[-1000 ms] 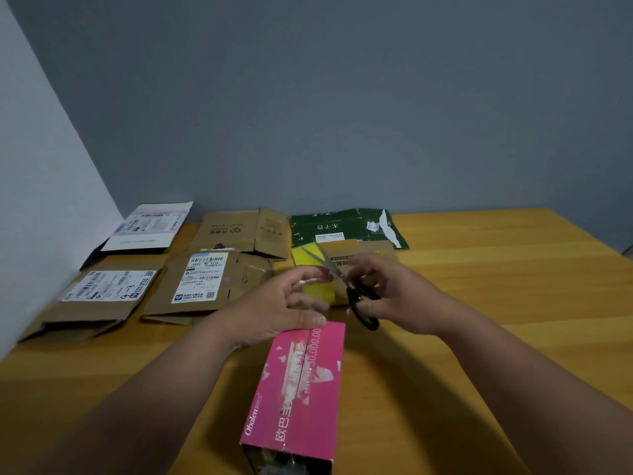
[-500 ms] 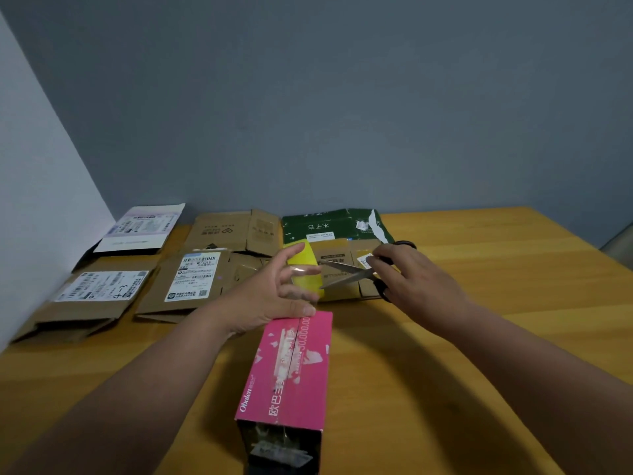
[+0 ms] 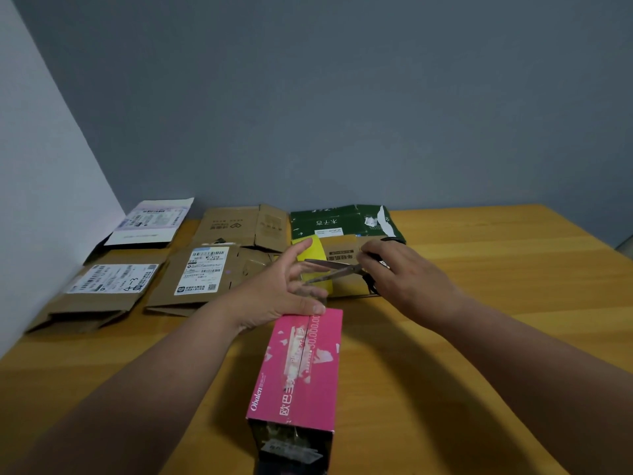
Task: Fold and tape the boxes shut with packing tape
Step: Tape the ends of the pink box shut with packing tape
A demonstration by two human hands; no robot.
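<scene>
Flattened brown corrugated cartons [image 3: 102,286] with white printed shipping labels were noted at the far left of the wooden tabletop [image 3: 496,337], one [image 3: 202,275] just right of them and a dark green flattened carton [image 3: 342,222] further back. The left hand [image 3: 274,293] was seen at the far end of the pink box [image 3: 301,368], fingers spread, thumb laid along the box's far edge; whether clear tape was pinched could not be told. A yellow tape roll [image 3: 315,265] was seen just beyond that hand. The pink box, glossy printed card and oblong, lay mid-tabletop with its long axis running from near edge to far, a glossy strip along its top seam. The scissors [image 3: 332,270], metal blades parted and pointing left, were gripped by the right hand [image 3: 407,275], fingers curled round the black handles.
</scene>
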